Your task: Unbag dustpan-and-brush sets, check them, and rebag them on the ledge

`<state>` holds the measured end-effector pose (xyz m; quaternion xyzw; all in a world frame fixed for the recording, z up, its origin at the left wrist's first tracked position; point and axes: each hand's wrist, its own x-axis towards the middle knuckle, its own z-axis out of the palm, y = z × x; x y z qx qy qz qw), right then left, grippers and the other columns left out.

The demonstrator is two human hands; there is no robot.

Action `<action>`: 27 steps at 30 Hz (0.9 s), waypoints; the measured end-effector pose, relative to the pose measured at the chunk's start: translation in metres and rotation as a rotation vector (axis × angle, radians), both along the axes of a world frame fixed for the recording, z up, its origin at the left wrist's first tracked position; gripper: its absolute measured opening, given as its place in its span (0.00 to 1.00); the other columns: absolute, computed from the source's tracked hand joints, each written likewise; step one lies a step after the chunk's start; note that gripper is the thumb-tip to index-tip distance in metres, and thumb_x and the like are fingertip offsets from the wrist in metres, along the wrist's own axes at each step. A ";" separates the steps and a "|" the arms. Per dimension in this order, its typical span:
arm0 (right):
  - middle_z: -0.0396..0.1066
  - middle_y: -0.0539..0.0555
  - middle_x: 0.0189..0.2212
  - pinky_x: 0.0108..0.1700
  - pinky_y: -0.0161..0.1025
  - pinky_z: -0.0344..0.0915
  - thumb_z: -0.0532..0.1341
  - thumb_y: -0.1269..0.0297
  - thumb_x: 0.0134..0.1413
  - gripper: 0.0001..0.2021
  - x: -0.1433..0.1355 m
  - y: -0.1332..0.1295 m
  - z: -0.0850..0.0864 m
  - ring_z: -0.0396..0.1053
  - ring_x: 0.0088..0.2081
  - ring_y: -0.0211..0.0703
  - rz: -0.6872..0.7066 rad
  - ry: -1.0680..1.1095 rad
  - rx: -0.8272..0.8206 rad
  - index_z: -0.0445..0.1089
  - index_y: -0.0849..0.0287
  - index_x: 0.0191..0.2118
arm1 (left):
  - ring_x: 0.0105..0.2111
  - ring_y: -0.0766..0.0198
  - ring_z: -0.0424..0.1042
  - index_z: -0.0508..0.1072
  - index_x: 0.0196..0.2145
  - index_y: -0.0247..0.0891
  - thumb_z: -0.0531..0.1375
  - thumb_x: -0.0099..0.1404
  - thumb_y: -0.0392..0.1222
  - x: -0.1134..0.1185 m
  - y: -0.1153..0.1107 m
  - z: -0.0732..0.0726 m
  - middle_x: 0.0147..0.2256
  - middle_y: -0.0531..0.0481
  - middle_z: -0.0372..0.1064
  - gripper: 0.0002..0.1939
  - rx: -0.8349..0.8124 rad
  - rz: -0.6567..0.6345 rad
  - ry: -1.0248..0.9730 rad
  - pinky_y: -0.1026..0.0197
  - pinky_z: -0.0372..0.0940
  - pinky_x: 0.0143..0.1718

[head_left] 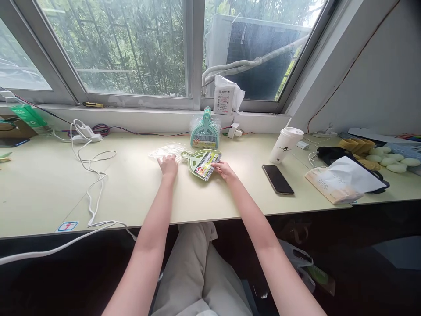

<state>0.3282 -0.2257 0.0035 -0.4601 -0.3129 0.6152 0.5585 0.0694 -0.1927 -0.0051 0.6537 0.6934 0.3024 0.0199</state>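
A small green dustpan and brush set point(194, 161), with a printed label on it, lies on the table before me. My right hand point(224, 169) pinches its right edge between thumb and fingers. To its left, my left hand point(168, 166) rests on a crumpled clear plastic bag point(167, 151); the fingers are bent at the bag's near edge, and whether they grip it is hidden. Behind, a second dustpan and brush set point(205, 131), teal and in clear wrapping, leans upright against the window ledge.
White cables point(95, 184) trail from a power strip point(86, 137) on the left. On the right are a white cup point(285, 145), a phone point(278, 179) and a tissue pack point(332, 182). A white package point(224, 100) stands on the ledge.
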 end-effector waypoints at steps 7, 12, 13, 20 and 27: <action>0.80 0.53 0.27 0.40 0.37 0.79 0.64 0.85 0.44 0.11 -0.007 -0.001 -0.005 0.78 0.29 0.39 -0.016 0.008 0.014 0.74 0.64 0.31 | 0.55 0.42 0.66 0.75 0.49 0.33 0.47 0.63 0.26 0.001 -0.003 0.007 0.45 0.30 0.72 0.23 -0.035 0.050 -0.030 0.39 0.50 0.62; 0.81 0.51 0.30 0.46 0.39 0.78 0.66 0.83 0.45 0.11 -0.015 -0.004 -0.003 0.79 0.33 0.39 -0.059 0.041 0.082 0.74 0.61 0.33 | 0.59 0.41 0.61 0.74 0.54 0.36 0.50 0.63 0.29 0.021 -0.013 0.011 0.51 0.31 0.70 0.25 0.150 -0.144 -0.193 0.38 0.43 0.66; 0.81 0.51 0.32 0.47 0.40 0.78 0.66 0.82 0.45 0.10 -0.016 -0.005 -0.002 0.79 0.34 0.40 -0.054 0.047 0.110 0.75 0.61 0.33 | 0.60 0.41 0.60 0.74 0.55 0.37 0.51 0.63 0.29 0.025 -0.015 0.012 0.53 0.32 0.69 0.25 0.198 -0.194 -0.238 0.39 0.40 0.67; 0.80 0.52 0.33 0.49 0.43 0.77 0.69 0.77 0.42 0.11 -0.016 -0.009 0.011 0.78 0.35 0.41 -0.039 0.036 0.265 0.76 0.62 0.35 | 0.59 0.47 0.63 0.72 0.58 0.38 0.49 0.64 0.28 0.039 -0.025 0.020 0.57 0.39 0.69 0.27 0.350 -0.317 -0.179 0.41 0.41 0.68; 0.79 0.51 0.33 0.48 0.41 0.76 0.68 0.75 0.41 0.11 0.002 -0.009 0.018 0.77 0.36 0.40 -0.258 0.078 0.316 0.75 0.61 0.35 | 0.57 0.43 0.63 0.66 0.63 0.36 0.46 0.64 0.26 0.036 -0.025 0.019 0.58 0.37 0.67 0.32 0.359 -0.201 0.112 0.38 0.50 0.59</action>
